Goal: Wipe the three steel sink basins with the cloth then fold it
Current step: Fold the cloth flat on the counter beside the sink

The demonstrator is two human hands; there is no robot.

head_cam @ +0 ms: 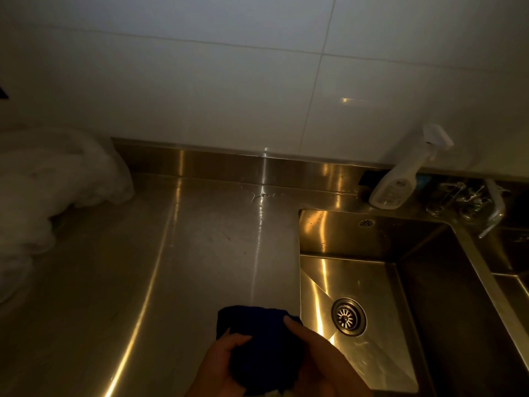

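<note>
Dark blue cloth [257, 342] is bunched into a wad just left of the first basin's near rim. Steel basin [357, 279] is shiny, with a round drain strainer [348, 316] in its floor. A second basin [511, 253] adjoins at right, partly in view.

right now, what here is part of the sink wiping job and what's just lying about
For the job: blue cloth in left hand and right hand; steel basin; second basin beside it.
Lying about: spray bottle; white plastic heap; tap.
</note>
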